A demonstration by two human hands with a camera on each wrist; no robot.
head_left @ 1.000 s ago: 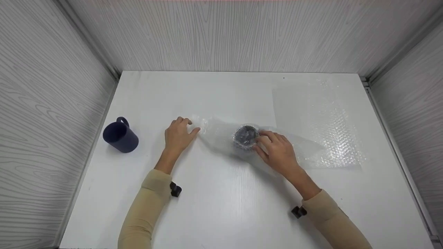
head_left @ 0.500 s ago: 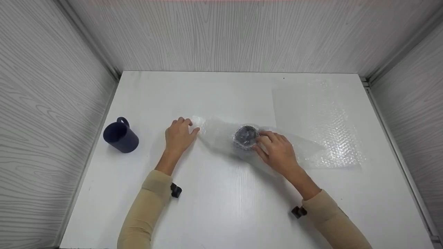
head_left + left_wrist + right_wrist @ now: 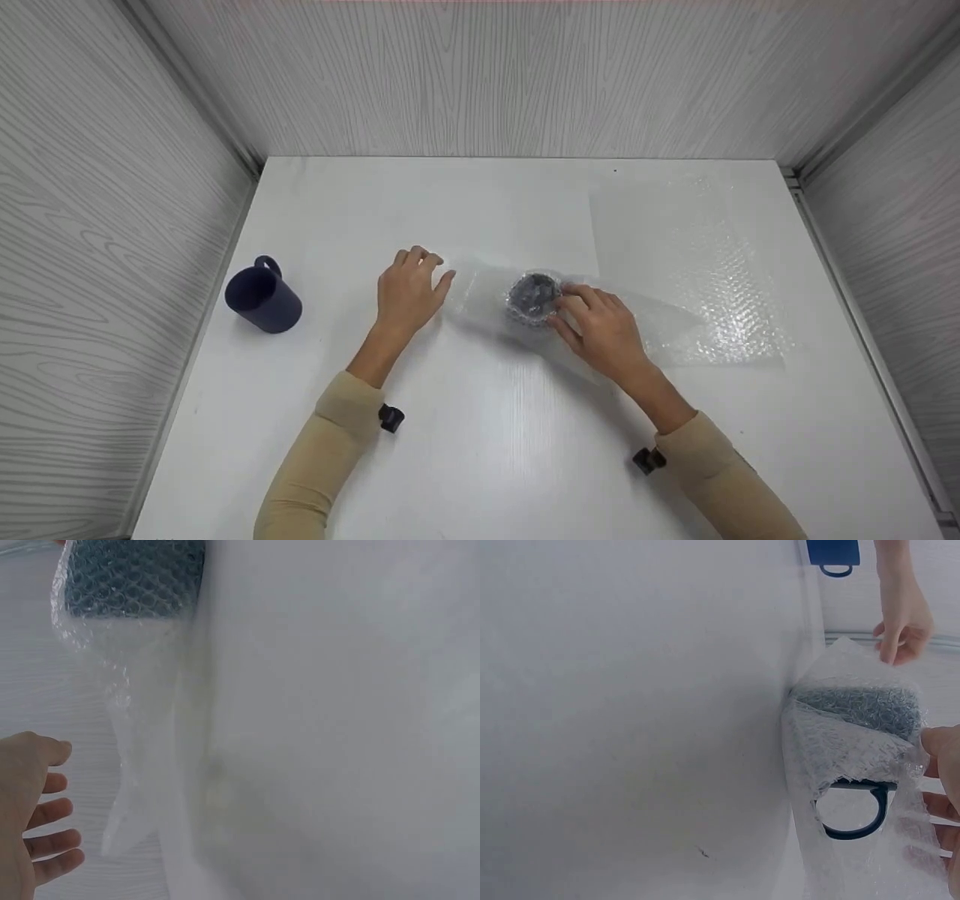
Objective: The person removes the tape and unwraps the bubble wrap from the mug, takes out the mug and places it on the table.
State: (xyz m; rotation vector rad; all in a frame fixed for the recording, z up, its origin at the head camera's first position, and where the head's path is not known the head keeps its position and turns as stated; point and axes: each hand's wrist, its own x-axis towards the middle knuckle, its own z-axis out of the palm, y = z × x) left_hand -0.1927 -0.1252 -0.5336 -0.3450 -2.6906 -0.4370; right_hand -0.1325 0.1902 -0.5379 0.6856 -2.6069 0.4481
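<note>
A dark mug (image 3: pixel 534 298) stands upright near the table's middle, rolled in bubble wrap (image 3: pixel 480 292) whose loose ends run out to both sides. My right hand (image 3: pixel 604 330) grips the wrapped mug from its right, thumb and fingers at the wrapped rim. In the right wrist view, the dark mug handle (image 3: pixel 881 814) shows beside the wrapped body. Just off the wrap's left end is my left hand (image 3: pixel 406 292). Its fingers are relaxed, with a gap to the wrap in the left wrist view, and nothing lies between them.
At the table's left a blue mug (image 3: pixel 264 298) stands unwrapped, its handle facing back. A flat bubble wrap sheet (image 3: pixel 675 255) lies at the right, partly overlapped by the wrap's right tail. Pale wood-grain walls (image 3: pixel 480 82) enclose the white table (image 3: pixel 465 450) at the back and sides.
My left hand has come away from the wrap's left tip and shifted right. That wrap end now reaches less far left. My right hand and the wrapped mug have stayed put.
</note>
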